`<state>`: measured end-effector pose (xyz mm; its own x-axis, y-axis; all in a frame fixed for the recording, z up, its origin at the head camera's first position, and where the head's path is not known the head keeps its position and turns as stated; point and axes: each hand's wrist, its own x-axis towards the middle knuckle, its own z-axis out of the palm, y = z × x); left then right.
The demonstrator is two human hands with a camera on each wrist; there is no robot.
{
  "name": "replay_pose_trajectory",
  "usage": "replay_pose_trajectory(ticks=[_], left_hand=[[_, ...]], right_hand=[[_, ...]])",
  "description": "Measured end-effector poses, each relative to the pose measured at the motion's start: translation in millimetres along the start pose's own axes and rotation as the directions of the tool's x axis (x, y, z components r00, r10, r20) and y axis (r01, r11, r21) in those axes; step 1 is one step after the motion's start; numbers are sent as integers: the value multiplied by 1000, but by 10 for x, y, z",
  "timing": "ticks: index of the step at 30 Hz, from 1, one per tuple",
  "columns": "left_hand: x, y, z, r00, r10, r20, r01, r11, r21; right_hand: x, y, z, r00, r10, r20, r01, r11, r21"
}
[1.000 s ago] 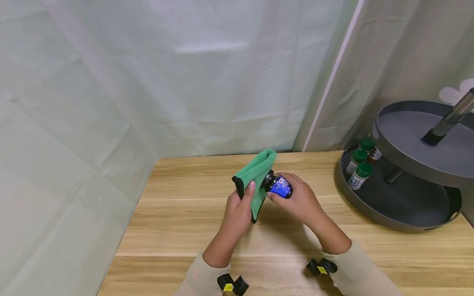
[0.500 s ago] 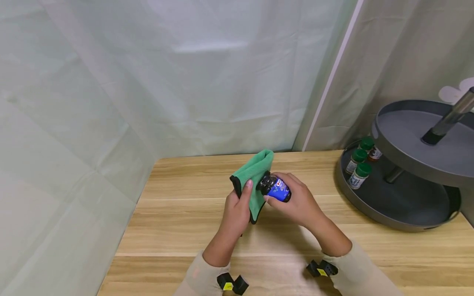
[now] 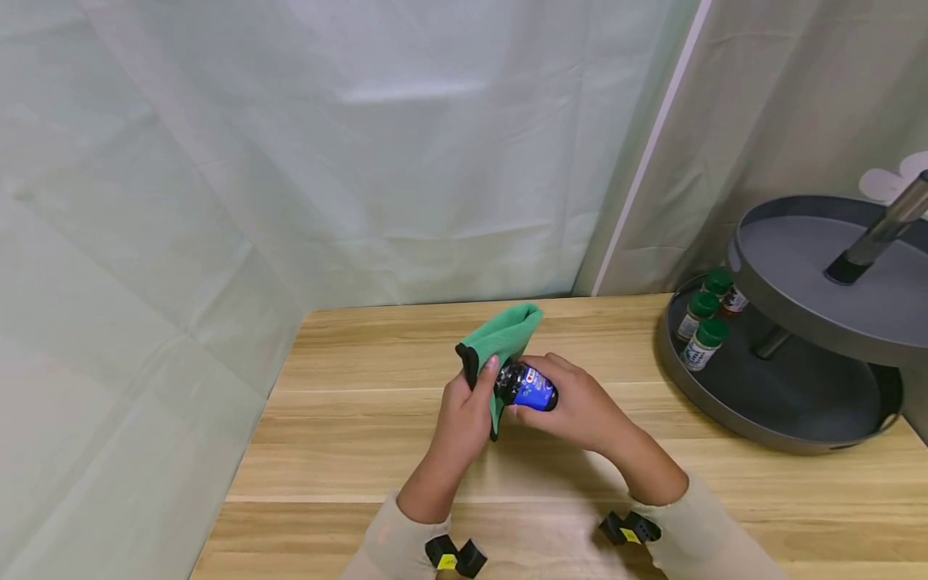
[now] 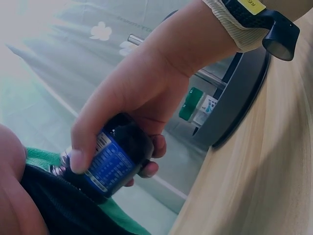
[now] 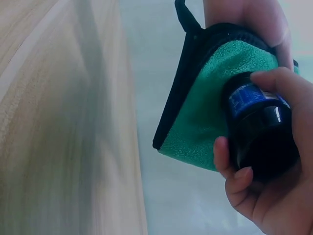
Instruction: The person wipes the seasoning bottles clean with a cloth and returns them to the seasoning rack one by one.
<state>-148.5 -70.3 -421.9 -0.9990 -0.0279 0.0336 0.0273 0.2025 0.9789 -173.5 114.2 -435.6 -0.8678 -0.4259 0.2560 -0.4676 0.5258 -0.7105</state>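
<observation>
In the head view my left hand (image 3: 467, 415) grips a folded green cloth (image 3: 511, 329) with black edging, thumb on its near face. My right hand (image 3: 573, 403) holds a small dark bottle (image 3: 532, 390) with a blue label, tilted so its neck end points at the cloth. That end lies against the cloth beside my left thumb. The right wrist view shows the dark base of the bottle (image 5: 266, 142) between my right thumb and curled fingers, with the green cloth (image 5: 195, 127) behind it. Both things are held up over the wooden table (image 3: 348, 451).
A dark grey two-tier round tray (image 3: 783, 427) stands at the right of the table. On its lower tier, several small jars (image 3: 702, 346) with green lids stand at the left side. A pale curtain (image 3: 435, 177) hangs behind the table's back edge.
My right hand has moved the bottle left and slightly toward me, closer to my left thumb. The cloth's upper end has dipped a little. The tray and jars stay put.
</observation>
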Motion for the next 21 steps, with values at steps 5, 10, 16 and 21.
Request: replay_pose_trajectory(ticks=[5,10,16,21], left_hand=[[-2,-15,5,1000,14,17,-14,1000,-4],[-6,-15,10,999,27,39,-26,999,-30],[-7,-7,10,999,24,37,-21,998,-65],[-3,-7,8,999,2,41,0,998,-68]], right_hand=[[7,18,17,999,41,4,-41,998,-49],[20,56,30,994,100,-39,-103,991,-82],[35,70,7,981,151,-121,-161,983,-85],[46,75,-27,967,177,-182,-188,981,-46]])
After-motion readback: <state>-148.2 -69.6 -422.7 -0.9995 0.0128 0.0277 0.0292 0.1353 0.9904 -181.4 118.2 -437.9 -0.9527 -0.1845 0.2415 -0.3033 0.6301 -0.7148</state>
